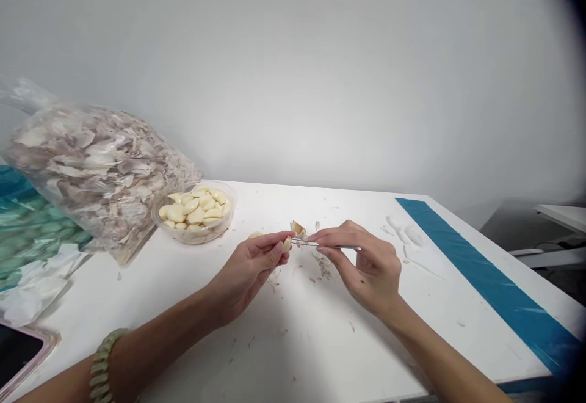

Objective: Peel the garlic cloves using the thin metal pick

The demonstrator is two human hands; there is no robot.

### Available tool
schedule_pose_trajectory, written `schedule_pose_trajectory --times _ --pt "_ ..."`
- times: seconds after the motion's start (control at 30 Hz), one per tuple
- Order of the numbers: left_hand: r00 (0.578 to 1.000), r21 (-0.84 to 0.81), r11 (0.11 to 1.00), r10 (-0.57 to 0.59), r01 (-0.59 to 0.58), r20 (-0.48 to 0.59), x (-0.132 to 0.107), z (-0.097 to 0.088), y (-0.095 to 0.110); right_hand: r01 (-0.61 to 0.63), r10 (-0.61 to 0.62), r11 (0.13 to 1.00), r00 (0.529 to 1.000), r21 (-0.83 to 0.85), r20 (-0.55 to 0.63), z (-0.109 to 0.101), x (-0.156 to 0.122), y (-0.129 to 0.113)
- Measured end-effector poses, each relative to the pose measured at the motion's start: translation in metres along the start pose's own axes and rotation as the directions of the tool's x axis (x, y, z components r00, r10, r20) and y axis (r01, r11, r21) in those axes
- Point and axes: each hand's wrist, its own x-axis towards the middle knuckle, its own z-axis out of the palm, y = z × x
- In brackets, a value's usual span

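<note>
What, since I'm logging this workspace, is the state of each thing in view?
Left hand: pinching a garlic clove
Garlic clove: pale, partly hidden by fingers
Right hand: gripping a thin metal tool
Thin metal tool: tip close to the clove
Tub: open, filled with pale cloves
Clear bag: bulging with dry skins
Teal bag: filled
Tissue: crumpled
Phone: screen dark
Bracelet: worn on left wrist
Table: littered with skin scraps

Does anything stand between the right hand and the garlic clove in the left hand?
Nothing visible blocks it: only the thin metal tool in the right hand spans the gap to the garlic clove in the left hand. Garlic skin lies just beyond the tool.
</note>
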Motion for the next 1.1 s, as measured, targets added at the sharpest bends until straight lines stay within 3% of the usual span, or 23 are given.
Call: schedule_pose_trajectory --times 0.73,0.9,1.1 --pt "1.000 -0.007 1.000 -0.017 0.017 -0.014 -0.0011 0.0006 0.0007 0.005 -0.002 0.998 0.999 -0.068 0.043 -0.0021 -0.0016 -0.0024" --pt "1.000 -0.017 1.000 0.004 -0.004 -0.010 0.0002 -0.0003 0.0002 -0.020 0.021 1.000 0.993 -0.004 0.117 -0.0004 -0.0017 -0.0023" --pt "0.999 0.007 1.000 -0.026 0.026 -0.038 -0.0015 0.0013 0.0017 -0.137 0.137 0.981 0.991 0.137 0.011 0.0024 -0.0028 -0.0003"
